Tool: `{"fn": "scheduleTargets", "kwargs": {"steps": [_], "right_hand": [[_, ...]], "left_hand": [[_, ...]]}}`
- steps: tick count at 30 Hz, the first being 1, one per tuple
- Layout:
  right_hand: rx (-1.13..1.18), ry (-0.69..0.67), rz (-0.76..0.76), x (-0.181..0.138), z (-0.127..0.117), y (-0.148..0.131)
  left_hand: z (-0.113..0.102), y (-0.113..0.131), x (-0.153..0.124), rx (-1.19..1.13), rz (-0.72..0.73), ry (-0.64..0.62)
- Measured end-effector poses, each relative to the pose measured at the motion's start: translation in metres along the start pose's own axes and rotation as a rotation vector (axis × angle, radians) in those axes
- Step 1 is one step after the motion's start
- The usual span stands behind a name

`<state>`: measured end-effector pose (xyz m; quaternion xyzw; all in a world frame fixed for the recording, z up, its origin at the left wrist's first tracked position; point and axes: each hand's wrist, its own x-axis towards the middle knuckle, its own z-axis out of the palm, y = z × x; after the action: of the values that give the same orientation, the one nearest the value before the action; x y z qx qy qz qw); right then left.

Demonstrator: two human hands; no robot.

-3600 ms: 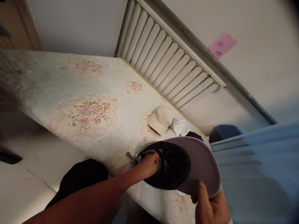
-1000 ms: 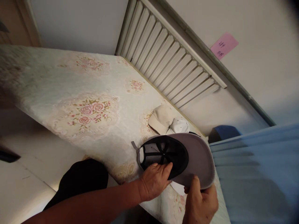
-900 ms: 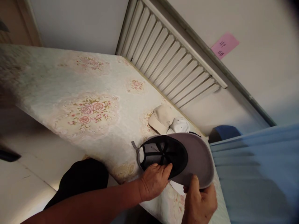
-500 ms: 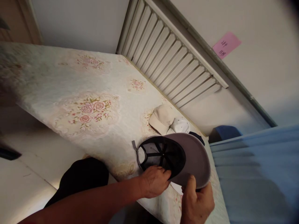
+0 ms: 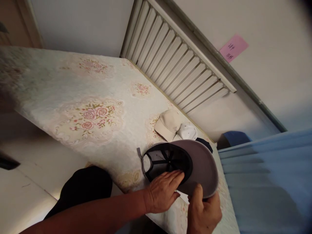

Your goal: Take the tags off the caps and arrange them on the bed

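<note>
A grey baseball cap (image 5: 204, 162) is held upside down above the bed, its black lining and inner seams facing me and its back strap to the left. My right hand (image 5: 204, 211) pinches the edge of the brim, thumb on top. My left hand (image 5: 164, 191) lies against the near side of the cap's opening, fingers stretched over the inner band and thumb apart outside. Behind the grey cap, a beige cap (image 5: 169, 122), a white cap (image 5: 187, 131) and a partly hidden dark cap (image 5: 205, 143) rest on the bed. Something white shows below the grey cap.
The bed (image 5: 129, 120) has a flower-patterned cover. A white radiator (image 5: 175, 55) runs along the wall behind it, with a pink paper note (image 5: 234, 48) above. To the right hang a blue curtain (image 5: 268, 182) and a dark blue object (image 5: 235, 139). My dark-clothed knee (image 5: 80, 188) is lower left.
My left hand's fingers have straightened and slid further over the cap's inner band, with the thumb now apart. The right hand keeps its pinch on the brim. The view has shifted slightly.
</note>
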<state>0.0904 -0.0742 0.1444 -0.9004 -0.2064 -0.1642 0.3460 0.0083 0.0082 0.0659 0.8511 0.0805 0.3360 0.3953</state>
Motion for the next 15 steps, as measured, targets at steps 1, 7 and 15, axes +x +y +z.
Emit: {"fn": "scheduleTargets", "kwargs": {"steps": [1, 7, 15], "right_hand": [[-0.003, 0.005, 0.006, -0.001, 0.001, 0.000], [-0.024, 0.002, 0.003, -0.004, 0.003, 0.002], [-0.001, -0.034, -0.096, -0.010, 0.003, 0.006]], "left_hand": [[0.000, 0.001, 0.000, -0.018, -0.010, -0.010], [0.000, -0.002, 0.005, -0.260, -0.136, -0.019], [-0.005, -0.023, 0.030, -1.095, -0.520, 0.094]]}}
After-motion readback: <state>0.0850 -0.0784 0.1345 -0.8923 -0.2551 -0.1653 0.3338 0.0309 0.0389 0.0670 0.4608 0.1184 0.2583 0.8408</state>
